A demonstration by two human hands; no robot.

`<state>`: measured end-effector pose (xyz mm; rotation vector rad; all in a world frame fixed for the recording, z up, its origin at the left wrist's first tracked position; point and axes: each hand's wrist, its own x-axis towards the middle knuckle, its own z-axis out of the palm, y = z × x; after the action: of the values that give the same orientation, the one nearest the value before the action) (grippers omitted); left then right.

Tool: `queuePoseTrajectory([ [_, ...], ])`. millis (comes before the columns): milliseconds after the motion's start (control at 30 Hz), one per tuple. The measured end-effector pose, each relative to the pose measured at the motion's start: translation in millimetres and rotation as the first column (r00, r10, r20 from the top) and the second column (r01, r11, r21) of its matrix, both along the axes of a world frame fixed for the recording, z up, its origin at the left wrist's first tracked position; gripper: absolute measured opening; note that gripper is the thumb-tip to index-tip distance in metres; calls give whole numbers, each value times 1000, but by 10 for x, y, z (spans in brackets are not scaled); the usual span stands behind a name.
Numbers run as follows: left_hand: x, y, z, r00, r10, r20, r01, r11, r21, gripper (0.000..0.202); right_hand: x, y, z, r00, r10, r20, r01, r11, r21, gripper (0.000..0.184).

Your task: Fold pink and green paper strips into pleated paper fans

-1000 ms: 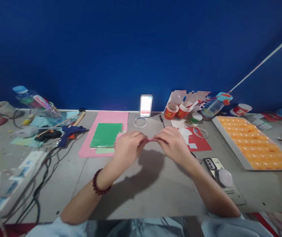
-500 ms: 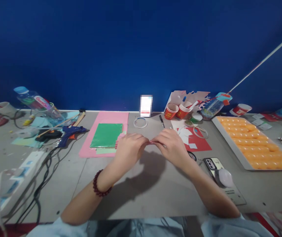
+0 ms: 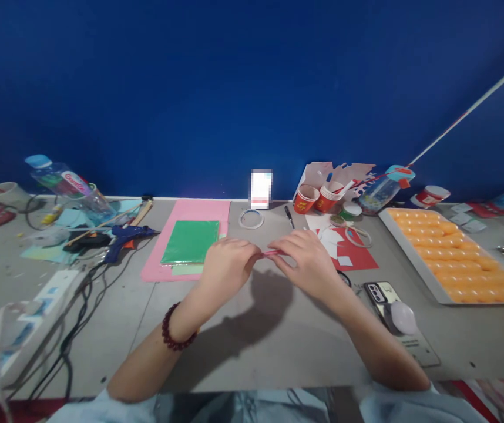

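A thin pink strip (image 3: pixel 272 253), perhaps paper, spans the small gap between my hands above the grey table. My left hand (image 3: pixel 229 264), below a dark red bead bracelet (image 3: pixel 177 329), pinches its left end; the fingertips are partly hidden by the back of the hand. At the other end, the thumb and fingers of my right hand (image 3: pixel 308 258) close on the strip. Close to the left hand lies a green packet (image 3: pixel 190 242) on a pink sheet (image 3: pixel 157 267). A red sheet (image 3: pixel 362 258) with white paper scraps (image 3: pixel 330 239) lies beyond my right hand.
A blue glue gun (image 3: pixel 124 238), cables and a power strip (image 3: pixel 27 329) occupy the left. At the back are a white ring (image 3: pixel 251 219), a pen (image 3: pixel 289 216) and red paper cups (image 3: pixel 306 200). On the right are a phone (image 3: pixel 379 296) and a tray of orange rolls (image 3: pixel 459 252).
My left hand has shifted slightly left, showing more of the pink strip between the hands. A pink piece earlier visible beside the left hand no longer shows. The right hand stays nearly still.
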<state>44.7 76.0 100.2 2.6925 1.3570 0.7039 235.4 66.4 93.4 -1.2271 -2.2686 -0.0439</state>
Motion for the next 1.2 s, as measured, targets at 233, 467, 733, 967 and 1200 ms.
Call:
queuePoseTrajectory([
  [233,33,-35,36,998,-39,-55,34,995,-91,28,-4,15,-69,999,49,23,-49,999,-7,20],
  [467,10,-26,41,999,-45,23,47,991,-127,24,10,30,-69,1000,19,-1,-19,998,-68,22],
  [733,3,-20,31,998,-54,-28,50,989,-141,26,10,19,-34,999,20,27,-16,989,-147,26],
  [967,-10,-20,19,999,-34,-9,33,993,-111,28,26,14,-25,998,66,-12,-67,989,-133,22],
  [1200,-7,-21,24,999,-33,38,38,990,-133,25,-4,-3,-24,997,74,-23,-76,994,-84,22],
])
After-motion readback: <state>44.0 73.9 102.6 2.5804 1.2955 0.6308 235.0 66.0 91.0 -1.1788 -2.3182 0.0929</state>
